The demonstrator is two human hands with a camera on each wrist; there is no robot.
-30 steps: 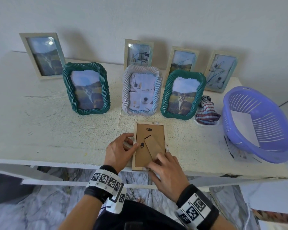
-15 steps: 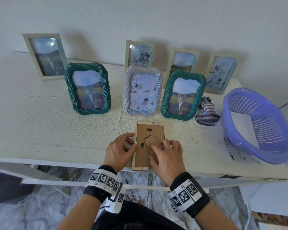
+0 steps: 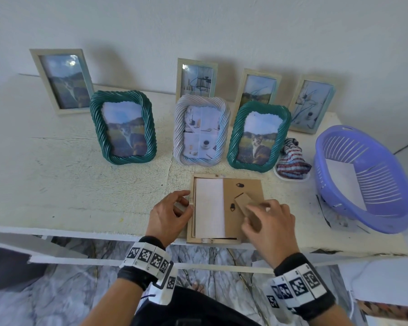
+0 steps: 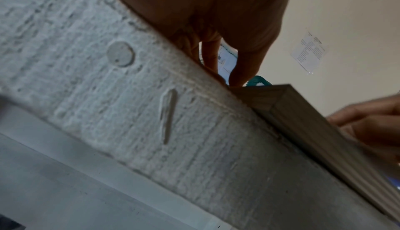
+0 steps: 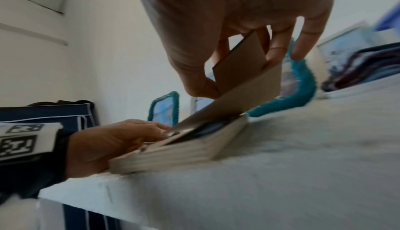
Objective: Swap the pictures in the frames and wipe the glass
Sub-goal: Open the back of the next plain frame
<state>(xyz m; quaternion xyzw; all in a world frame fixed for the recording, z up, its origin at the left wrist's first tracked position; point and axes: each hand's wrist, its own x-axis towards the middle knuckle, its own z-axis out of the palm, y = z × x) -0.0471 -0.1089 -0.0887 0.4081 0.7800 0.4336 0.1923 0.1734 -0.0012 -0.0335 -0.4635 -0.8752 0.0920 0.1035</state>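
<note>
A light wooden frame (image 3: 212, 241) lies face down at the table's front edge. My left hand (image 3: 186, 201) grips its left rail with curled thumb and fingers. My right hand (image 3: 252, 208) pinches the stand flap (image 3: 243, 200) of the brown backing board (image 3: 245, 187). The board is tilted up and shifted right, off the frame's left half. There the white back of the picture (image 3: 209, 208) shows. In the right wrist view the flap (image 5: 240, 66) sits between my thumb and fingers, and the board (image 5: 249, 95) rises off the frame (image 5: 184, 151). The left wrist view shows the frame's corner (image 4: 303, 119).
Behind the work stand two green rope frames (image 3: 123, 130) (image 3: 257, 137), a white rope frame (image 3: 201, 130) and several plain frames by the wall. A striped cloth (image 3: 292, 161) lies on a small dish. A purple basket (image 3: 327, 165) holding white paper sits at the right.
My right hand has lifted the backing board by its stand and drawn it to the right, uncovering the picture's white back. The left hand has stayed on the frame's left rail.
</note>
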